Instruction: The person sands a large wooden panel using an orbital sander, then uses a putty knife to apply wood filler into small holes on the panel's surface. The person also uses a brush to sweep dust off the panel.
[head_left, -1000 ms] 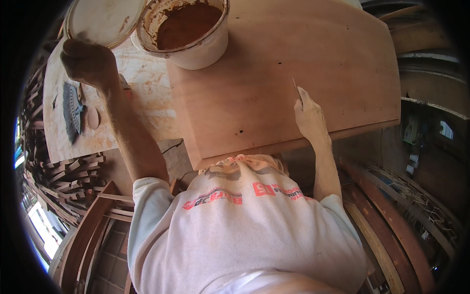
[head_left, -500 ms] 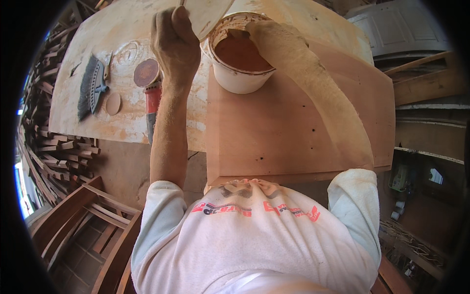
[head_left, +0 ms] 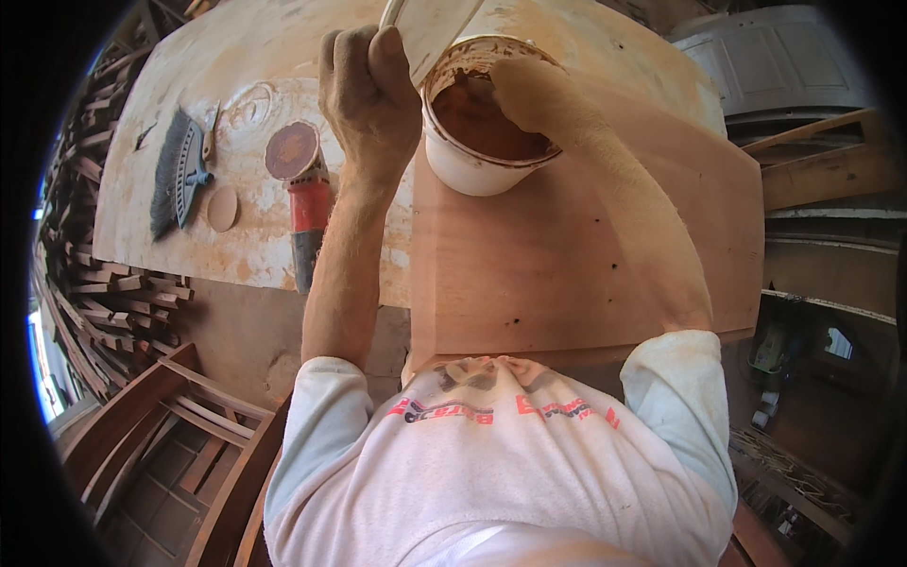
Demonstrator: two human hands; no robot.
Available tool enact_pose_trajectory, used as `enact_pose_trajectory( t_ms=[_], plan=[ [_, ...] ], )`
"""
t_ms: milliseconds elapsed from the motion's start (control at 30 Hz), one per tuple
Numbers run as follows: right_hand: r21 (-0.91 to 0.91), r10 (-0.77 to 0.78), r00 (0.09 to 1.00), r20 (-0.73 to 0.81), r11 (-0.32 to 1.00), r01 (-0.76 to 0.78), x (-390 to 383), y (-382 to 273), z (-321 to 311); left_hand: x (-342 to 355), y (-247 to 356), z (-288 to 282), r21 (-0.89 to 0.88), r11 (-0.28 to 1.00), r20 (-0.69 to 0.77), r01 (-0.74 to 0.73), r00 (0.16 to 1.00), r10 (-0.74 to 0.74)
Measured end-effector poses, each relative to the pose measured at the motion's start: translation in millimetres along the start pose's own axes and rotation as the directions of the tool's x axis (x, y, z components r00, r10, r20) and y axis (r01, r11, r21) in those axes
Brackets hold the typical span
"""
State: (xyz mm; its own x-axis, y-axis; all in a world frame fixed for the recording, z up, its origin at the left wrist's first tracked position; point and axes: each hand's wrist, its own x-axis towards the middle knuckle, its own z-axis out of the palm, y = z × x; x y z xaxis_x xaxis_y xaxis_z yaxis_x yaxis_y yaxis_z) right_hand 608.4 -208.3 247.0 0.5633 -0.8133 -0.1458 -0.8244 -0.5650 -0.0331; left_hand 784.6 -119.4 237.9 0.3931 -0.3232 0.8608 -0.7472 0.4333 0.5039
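My left hand (head_left: 367,90) grips a pale round lid (head_left: 430,28), tilted beside the bucket. My right hand (head_left: 534,99) reaches into the white bucket (head_left: 472,175) of reddish-brown paste (head_left: 461,109), its fingertips down inside; what they hold is hidden. The bucket stands on a reddish wooden panel (head_left: 576,274) with small dark holes. Left of my left forearm, a red angle grinder (head_left: 310,203) with a round disc faces up. Near it lie a grey-bristled brush (head_left: 173,175), a small tan disc (head_left: 223,208) and a small handled tool (head_left: 210,132).
The stained pale worktop (head_left: 255,246) lies beneath these things. Stacked wood offcuts (head_left: 113,302) line the left, wooden chair-like frames (head_left: 203,439) stand at lower left, and a grey panelled door (head_left: 775,66) with boards (head_left: 817,175) is at the right.
My right hand, earlier low over the panel with a thin-bladed tool, has moved up into the bucket. My left hand and lid have moved right relative to the worktop, uncovering the grinder.
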Motion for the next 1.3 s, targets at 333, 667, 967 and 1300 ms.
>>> enact_pose_trajectory(
  t_ms=[333, 667, 967, 1300],
  plan=[
    [0.008, -0.116, 0.993, 0.012, 0.993, 0.116, 12.6, -13.7, 24.9, 0.1, -4.5, 0.9, -0.055, 0.998, -0.008, -0.013, 1.000, 0.012],
    [0.137, -0.100, 0.995, -0.030, 0.985, 0.103, 0.9, -24.1, 13.9, 0.3, -7.9, -1.2, -0.059, 0.998, -0.018, -0.034, 0.999, 0.033],
    [0.084, -0.096, 0.994, -0.049, 0.991, 0.100, 2.2, -4.3, 28.2, 4.5, 4.5, 11.5, -0.136, 0.991, -0.003, 0.005, 1.000, -0.005],
    [0.153, -0.110, 0.993, -0.051, 0.981, 0.117, 0.8, -25.5, 19.0, 0.4, -7.2, -2.1, -0.051, 0.998, 0.008, -0.032, 0.999, 0.032]
  ],
)
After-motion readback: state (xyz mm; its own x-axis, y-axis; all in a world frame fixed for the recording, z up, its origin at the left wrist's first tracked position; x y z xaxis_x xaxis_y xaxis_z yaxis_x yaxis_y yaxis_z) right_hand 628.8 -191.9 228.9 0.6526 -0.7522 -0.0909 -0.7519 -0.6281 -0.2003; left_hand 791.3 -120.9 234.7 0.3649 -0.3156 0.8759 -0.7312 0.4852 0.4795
